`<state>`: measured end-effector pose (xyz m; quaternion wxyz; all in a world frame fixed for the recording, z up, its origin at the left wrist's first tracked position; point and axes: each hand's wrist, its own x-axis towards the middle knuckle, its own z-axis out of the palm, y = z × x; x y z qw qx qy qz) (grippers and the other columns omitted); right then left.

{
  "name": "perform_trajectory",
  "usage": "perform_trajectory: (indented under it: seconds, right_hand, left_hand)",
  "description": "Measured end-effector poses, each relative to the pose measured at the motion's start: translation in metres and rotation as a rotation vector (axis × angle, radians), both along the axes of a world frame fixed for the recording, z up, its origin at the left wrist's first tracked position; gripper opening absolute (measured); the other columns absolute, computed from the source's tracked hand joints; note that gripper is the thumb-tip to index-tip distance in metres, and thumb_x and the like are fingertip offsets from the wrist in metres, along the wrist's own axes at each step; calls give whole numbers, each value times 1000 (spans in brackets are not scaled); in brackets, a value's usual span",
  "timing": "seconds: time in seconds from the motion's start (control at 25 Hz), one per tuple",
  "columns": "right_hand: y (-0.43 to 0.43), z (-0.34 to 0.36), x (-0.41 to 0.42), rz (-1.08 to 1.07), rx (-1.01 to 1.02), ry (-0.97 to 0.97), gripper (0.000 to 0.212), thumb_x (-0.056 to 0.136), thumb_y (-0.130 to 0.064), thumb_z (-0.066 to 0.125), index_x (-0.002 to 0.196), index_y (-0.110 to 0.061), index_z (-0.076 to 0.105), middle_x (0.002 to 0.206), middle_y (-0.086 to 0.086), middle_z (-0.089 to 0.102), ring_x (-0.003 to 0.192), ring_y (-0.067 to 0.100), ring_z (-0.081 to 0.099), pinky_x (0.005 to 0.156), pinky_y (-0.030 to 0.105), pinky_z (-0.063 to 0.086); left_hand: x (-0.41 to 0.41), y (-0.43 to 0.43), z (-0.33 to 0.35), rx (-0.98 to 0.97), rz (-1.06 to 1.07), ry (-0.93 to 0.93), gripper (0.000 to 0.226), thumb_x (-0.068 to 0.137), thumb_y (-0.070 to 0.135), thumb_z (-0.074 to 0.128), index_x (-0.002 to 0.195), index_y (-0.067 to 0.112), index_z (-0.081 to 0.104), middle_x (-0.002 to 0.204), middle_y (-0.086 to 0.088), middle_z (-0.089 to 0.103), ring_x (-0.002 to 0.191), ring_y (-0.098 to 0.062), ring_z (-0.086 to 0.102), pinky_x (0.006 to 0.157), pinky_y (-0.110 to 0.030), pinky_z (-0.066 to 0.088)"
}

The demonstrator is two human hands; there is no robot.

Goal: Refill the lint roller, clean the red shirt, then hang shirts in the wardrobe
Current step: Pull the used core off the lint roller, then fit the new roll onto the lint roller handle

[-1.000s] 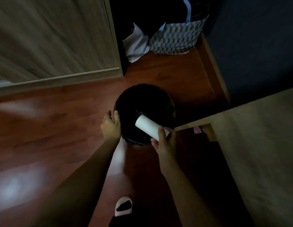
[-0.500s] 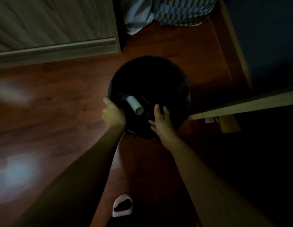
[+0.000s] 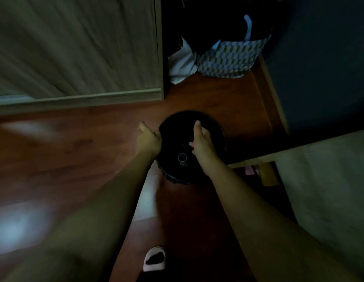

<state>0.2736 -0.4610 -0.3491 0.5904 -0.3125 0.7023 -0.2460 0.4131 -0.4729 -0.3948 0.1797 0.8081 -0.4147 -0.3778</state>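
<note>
Cardboard core (image 3: 182, 158) in black bin (image 3: 219, 129): light, crushable, pinch by end; right hand (image 3: 201, 144) fingers loose, empty; left hand (image 3: 148, 139) at rim, grip unclear

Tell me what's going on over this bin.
A person stands over a black bin on the wooden floor. Their left hand touches its left rim; the right hand hovers open above the opening, holding nothing. A cardboard tube, likely the spent lint roller core, lies inside the bin.

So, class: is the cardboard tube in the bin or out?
In. The tube sits inside the dark bin, below its rim, with its open end facing up towards the camera.
</note>
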Motion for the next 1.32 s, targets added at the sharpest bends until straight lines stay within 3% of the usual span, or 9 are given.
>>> perform_trajectory:
  seconds: [0.16,0.32,0.44,0.56,0.68,0.92,1.12,1.2,1.32]
  right_hand:
    - [-16,101,28,49,-160,17,67,91,-60,24,145,-20,23,148,7,35,130,29,42,108,49,35]
    - [22,217,20,68,-303,-25,61,95,-53,25,145,-18,23,148,6,34,131,29,41,108,45,34]
    - [70,295,-23,187,-403,39,59,95,-53,25,144,-20,25,142,3,41,127,23,44,99,32,34]
    - [130,366,-83,217,-504,173,60,94,-55,25,144,-20,27,144,1,40,131,21,39,99,30,30]
    - [194,410,-140,230,-552,183,59,95,-51,28,143,-16,27,147,6,37,132,20,39,98,24,28]
    - [339,434,-237,206,-522,224,52,98,-43,27,141,-15,31,146,6,40,131,18,40,89,14,26]
    - [433,392,-300,104,-413,209,51,97,-45,31,139,-17,35,143,0,43,125,9,42,98,20,28]
    - [456,380,-328,44,-400,247,45,98,-38,35,135,-14,40,137,2,49,119,8,45,94,19,30]
    - [466,362,-374,6,-394,419,42,96,-35,42,128,-8,48,126,11,58,116,22,55,92,24,38]
  left_hand:
    - [11,-10,106,-130,-19,-45,57,99,22,38,144,-5,18,135,-32,45,121,-45,45,92,-41,38]
    - [2,23,218,-252,-26,-45,57,98,25,38,144,-4,20,137,-30,44,122,-43,45,95,-39,38]
    - [-25,67,285,-259,-11,-31,57,98,26,39,144,-2,20,138,-31,43,125,-43,43,98,-40,37]
    - [-82,132,353,-293,2,3,56,98,26,39,143,-2,21,138,-31,43,126,-44,41,99,-41,36]
    - [-146,200,401,-355,-17,48,55,99,25,38,143,-4,22,139,-31,42,127,-44,41,100,-40,35]
    - [-249,311,432,-357,-107,20,51,99,24,37,142,-2,27,135,-30,46,123,-45,44,95,-41,38]
    - [-305,378,421,-366,-216,44,41,98,17,39,132,-5,38,120,-34,54,108,-46,53,83,-42,42]
    - [-322,400,412,-387,-333,45,43,96,14,42,135,-5,38,120,-33,55,110,-44,53,87,-41,42]
    - [-341,421,405,-386,-486,25,42,95,14,45,132,-6,43,125,-28,55,117,-41,51,97,-39,39]
